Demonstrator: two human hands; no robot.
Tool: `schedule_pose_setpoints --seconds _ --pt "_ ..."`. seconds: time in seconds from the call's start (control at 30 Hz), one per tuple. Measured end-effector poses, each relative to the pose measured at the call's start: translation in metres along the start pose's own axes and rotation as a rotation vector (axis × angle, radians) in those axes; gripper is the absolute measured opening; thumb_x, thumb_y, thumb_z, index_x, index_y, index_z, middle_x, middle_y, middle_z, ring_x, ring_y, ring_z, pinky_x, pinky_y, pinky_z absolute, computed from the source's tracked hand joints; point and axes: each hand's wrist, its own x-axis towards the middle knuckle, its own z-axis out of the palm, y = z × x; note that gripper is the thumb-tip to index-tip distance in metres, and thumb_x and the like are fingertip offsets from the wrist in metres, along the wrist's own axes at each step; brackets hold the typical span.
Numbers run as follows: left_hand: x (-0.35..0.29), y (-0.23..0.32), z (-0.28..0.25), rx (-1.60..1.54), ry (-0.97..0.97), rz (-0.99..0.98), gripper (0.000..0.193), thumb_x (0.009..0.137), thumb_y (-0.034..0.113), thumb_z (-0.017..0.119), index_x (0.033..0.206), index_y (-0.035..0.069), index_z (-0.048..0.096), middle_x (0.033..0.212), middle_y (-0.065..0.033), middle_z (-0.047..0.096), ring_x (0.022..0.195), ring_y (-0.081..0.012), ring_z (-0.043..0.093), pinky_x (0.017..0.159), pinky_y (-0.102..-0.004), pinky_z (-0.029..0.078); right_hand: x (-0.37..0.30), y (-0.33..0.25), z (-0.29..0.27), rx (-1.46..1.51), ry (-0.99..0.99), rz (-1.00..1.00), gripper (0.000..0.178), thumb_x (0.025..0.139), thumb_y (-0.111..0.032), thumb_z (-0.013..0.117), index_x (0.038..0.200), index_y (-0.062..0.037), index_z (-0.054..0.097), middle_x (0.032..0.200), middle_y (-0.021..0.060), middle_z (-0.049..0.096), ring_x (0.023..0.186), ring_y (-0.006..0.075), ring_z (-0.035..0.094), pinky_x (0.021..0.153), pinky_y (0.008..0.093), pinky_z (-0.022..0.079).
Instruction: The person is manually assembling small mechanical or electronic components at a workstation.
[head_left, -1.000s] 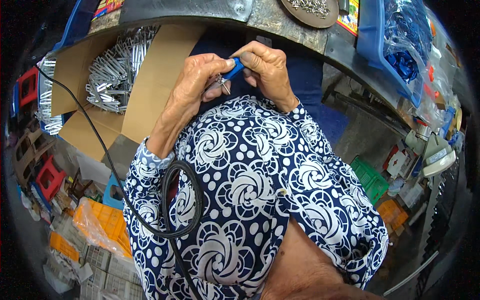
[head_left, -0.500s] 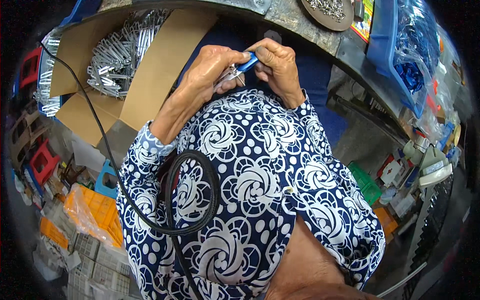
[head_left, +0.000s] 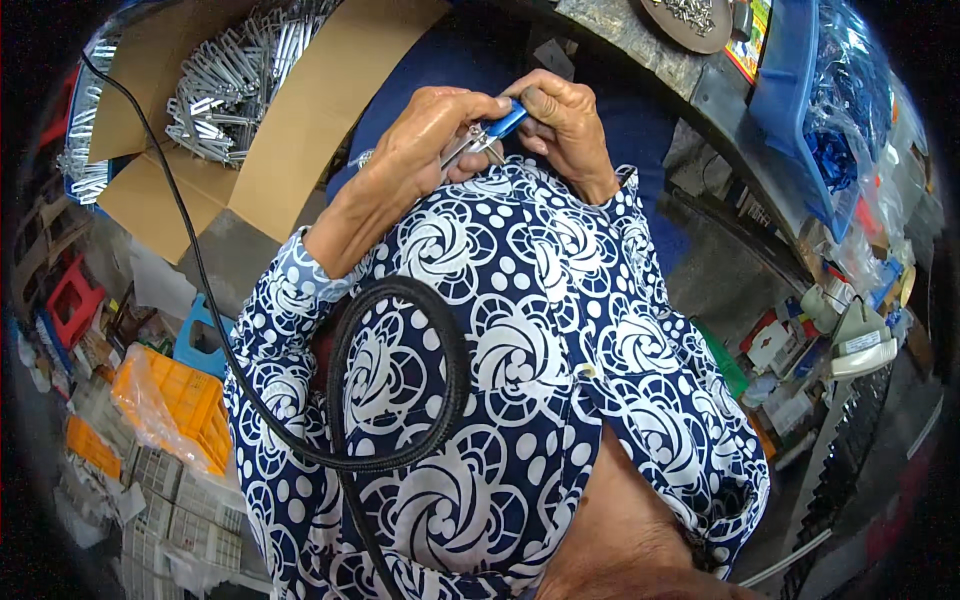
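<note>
My left hand (head_left: 418, 135) is closed around a slim silver metal part (head_left: 462, 146), with a thin pin sticking out from it. A shiny blue piece (head_left: 507, 119) sits at the upper end of this part. My right hand (head_left: 566, 118) pinches that blue piece between thumb and bent fingers, and my left thumb presses near it too. Both hands are close together in front of my chest. My fingers hide much of the part, so its exact kind is unclear. An open cardboard box (head_left: 283, 140) on the left holds many similar silver metal parts (head_left: 240, 85).
A round dish (head_left: 708, 38) of small metal pieces stands on the worktable (head_left: 630, 42). To its right is a blue bin (head_left: 783, 100) with shiny blue pieces and clear plastic. A black cable (head_left: 190, 215) loops over my front. Orange crates (head_left: 185, 400) stand lower left.
My view has shifted slightly, so the box and the blue bin appear moved in the picture. Both hands keep their hold on the silver part and blue piece, with little visible change.
</note>
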Motion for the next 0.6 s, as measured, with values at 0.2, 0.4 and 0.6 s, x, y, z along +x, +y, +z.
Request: schedule_pose_setpoints --seconds 0.2,0.4,0.6 --pt "0.005 -0.01 -0.002 -0.019 0.058 0.005 0.024 0.083 0.021 0.061 0.073 0.0 0.058 0.052 -0.0053 0.051 0.036 -0.0085 0.036 0.033 -0.0229 0.021 -0.001 0.009 -0.008 -0.028 -0.02 0.032 0.021 0.091 -0.017 0.058 0.091 0.0039 0.062 0.057 0.0007 0.048 0.046 0.0041 0.038 0.04 0.0176 0.034" --pt "0.014 -0.016 -0.012 -0.048 -0.002 -0.025 0.024 0.084 0.021 0.06 0.076 -0.001 0.059 0.054 -0.0055 0.052 0.036 -0.0087 0.036 0.032 -0.023 0.02 -0.008 0.015 0.003 -0.144 0.132 -0.025 0.022 0.091 -0.016 0.057 0.091 0.0047 0.062 0.059 0.0033 0.051 0.046 0.006 0.045 0.041 0.0183 0.037" --pt "0.017 -0.008 -0.002 -0.044 0.058 -0.096 0.024 0.083 0.022 0.061 0.077 -0.001 0.058 0.057 -0.0071 0.053 0.035 -0.009 0.035 0.032 -0.0225 0.02 -0.006 0.01 -0.007 -0.045 0.052 -0.045 0.022 0.091 -0.017 0.057 0.091 0.0041 0.063 0.059 0.003 0.051 0.046 0.0074 0.047 0.042 0.0193 0.039"
